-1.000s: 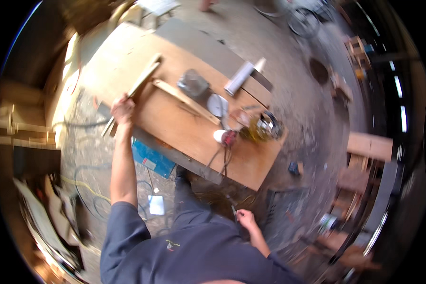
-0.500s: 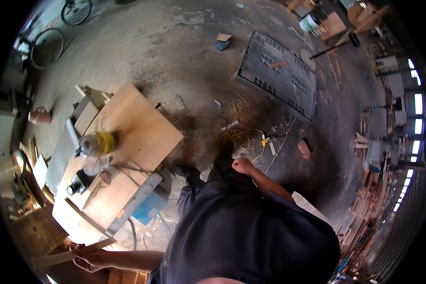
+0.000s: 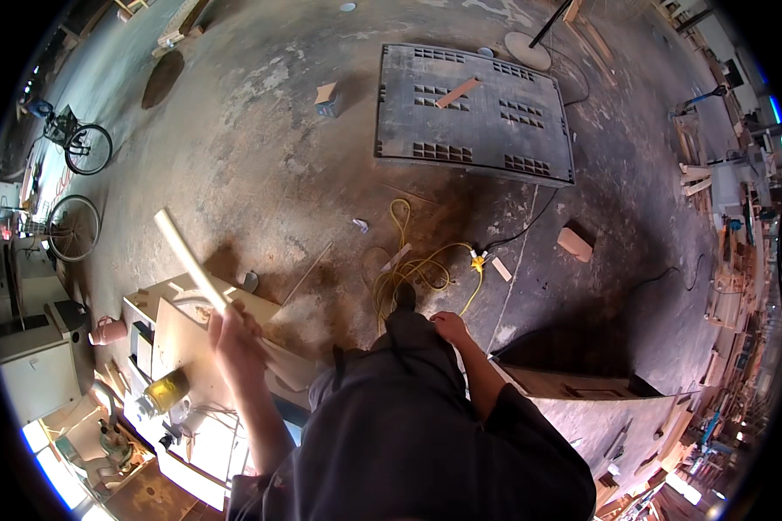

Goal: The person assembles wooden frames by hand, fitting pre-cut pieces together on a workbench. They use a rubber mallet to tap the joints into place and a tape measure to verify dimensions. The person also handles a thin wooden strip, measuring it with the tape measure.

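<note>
My left hand (image 3: 237,343) is closed around a narrow pale wooden strip (image 3: 187,252), raised near the workbench at left. The strip slants up and to the left from my fingers; its lower end is blurred by motion. My right hand (image 3: 449,326) hangs beside my thigh with its fingers curled, and no object shows in it. Below the raised strip, the workbench (image 3: 182,343) has a pale wooden top. A yellow-banded clear jar (image 3: 166,391) lies toward its left end, with a dark tool (image 3: 174,434) and a cable close by.
Yellow cable (image 3: 426,276) lies coiled at my feet, joined to a black cord. Ahead on the floor rests a grey slotted plastic pallet (image 3: 478,126) bearing a wood offcut. A wooden block (image 3: 574,244) lies to the right, beyond a pale-topped bench (image 3: 582,425). Bicycles (image 3: 74,227) stand far left.
My left hand has swung forward and up with the wooden strip, from beside the workbench's near end. My view has turned leftward, and more of the right bench shows. My right hand remains by my thigh.
</note>
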A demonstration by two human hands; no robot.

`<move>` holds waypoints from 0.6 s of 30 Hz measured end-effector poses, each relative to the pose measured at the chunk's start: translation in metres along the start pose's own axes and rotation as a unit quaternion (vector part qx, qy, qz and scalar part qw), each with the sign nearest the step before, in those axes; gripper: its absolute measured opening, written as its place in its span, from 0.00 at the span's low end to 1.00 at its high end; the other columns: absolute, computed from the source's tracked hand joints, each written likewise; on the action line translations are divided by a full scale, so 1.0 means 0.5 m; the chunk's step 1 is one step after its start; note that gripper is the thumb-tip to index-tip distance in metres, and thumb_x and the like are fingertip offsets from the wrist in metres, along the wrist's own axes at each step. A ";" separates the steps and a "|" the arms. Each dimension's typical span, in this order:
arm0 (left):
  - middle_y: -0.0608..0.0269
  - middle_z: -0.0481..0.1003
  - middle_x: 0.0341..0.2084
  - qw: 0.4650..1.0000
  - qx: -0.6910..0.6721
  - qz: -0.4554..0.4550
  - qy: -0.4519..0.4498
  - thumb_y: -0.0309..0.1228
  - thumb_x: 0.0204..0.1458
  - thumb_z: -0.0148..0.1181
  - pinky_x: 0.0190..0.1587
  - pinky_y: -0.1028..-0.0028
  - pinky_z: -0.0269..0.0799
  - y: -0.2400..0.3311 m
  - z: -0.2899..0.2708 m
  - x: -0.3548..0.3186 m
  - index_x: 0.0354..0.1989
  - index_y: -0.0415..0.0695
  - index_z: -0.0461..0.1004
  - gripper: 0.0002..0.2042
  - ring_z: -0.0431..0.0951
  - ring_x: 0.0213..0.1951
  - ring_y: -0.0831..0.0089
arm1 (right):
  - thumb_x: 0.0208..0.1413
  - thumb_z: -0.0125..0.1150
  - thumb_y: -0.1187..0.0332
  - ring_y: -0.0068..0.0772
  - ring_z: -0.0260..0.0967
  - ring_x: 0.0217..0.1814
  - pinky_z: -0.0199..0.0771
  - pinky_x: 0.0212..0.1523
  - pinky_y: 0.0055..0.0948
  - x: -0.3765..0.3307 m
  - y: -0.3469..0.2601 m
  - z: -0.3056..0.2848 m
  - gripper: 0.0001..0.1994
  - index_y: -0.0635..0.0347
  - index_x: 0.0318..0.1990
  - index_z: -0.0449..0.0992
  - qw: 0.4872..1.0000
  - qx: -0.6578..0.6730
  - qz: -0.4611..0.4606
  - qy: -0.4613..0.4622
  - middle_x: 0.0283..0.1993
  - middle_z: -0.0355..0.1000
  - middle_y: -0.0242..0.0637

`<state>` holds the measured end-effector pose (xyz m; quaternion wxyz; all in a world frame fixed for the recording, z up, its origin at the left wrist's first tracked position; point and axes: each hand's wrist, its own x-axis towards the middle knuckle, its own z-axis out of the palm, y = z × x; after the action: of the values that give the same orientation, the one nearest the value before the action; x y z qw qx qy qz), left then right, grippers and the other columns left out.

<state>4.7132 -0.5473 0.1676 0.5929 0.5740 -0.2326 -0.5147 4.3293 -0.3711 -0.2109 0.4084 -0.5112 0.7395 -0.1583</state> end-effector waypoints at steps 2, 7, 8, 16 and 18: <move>0.60 0.73 0.38 0.995 -0.047 -0.061 -0.059 0.31 0.64 0.52 0.33 0.75 0.66 -0.061 0.059 0.066 0.44 0.40 0.70 0.07 0.69 0.33 0.76 | 0.54 0.58 0.59 0.41 0.80 0.30 0.79 0.36 0.37 0.034 0.060 -0.051 0.13 0.55 0.37 0.85 0.996 0.043 0.075 -0.022 0.29 0.80 0.42; 0.62 0.74 0.40 0.984 -0.090 -0.142 -0.054 0.30 0.65 0.54 0.35 0.74 0.69 -0.146 0.187 0.177 0.44 0.43 0.71 0.05 0.71 0.34 0.74 | 0.50 0.65 0.61 0.40 0.80 0.30 0.79 0.34 0.35 0.169 0.086 -0.175 0.12 0.56 0.39 0.84 0.953 0.085 0.263 -0.122 0.30 0.80 0.43; 0.62 0.74 0.40 0.983 -0.084 -0.156 -0.053 0.30 0.65 0.54 0.35 0.74 0.69 -0.159 0.209 0.204 0.44 0.43 0.71 0.05 0.71 0.34 0.74 | 0.49 0.67 0.61 0.41 0.80 0.33 0.79 0.37 0.36 0.193 0.115 -0.183 0.13 0.56 0.40 0.84 0.968 0.023 0.203 -0.147 0.32 0.80 0.43; 0.63 0.73 0.36 0.985 -0.033 -0.171 0.003 0.29 0.63 0.54 0.34 0.75 0.70 -0.246 0.442 0.456 0.43 0.42 0.71 0.05 0.72 0.34 0.74 | 0.51 0.60 0.61 0.48 0.77 0.49 0.78 0.49 0.42 0.506 0.154 -0.272 0.13 0.55 0.40 0.83 0.980 -0.045 0.161 -0.106 0.46 0.79 0.47; 0.63 0.72 0.35 0.981 -0.041 -0.191 0.003 0.29 0.62 0.55 0.33 0.75 0.71 -0.290 0.497 0.545 0.43 0.41 0.71 0.06 0.72 0.33 0.74 | 0.55 0.55 0.58 0.49 0.78 0.48 0.78 0.49 0.43 0.598 0.092 -0.345 0.15 0.55 0.39 0.83 0.962 -0.032 0.247 -0.112 0.45 0.79 0.48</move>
<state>4.5470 -0.8687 0.0063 0.5071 0.5849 -0.0953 -0.6258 4.1255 -0.6478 -0.2665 0.4984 -0.3400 0.7970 0.0299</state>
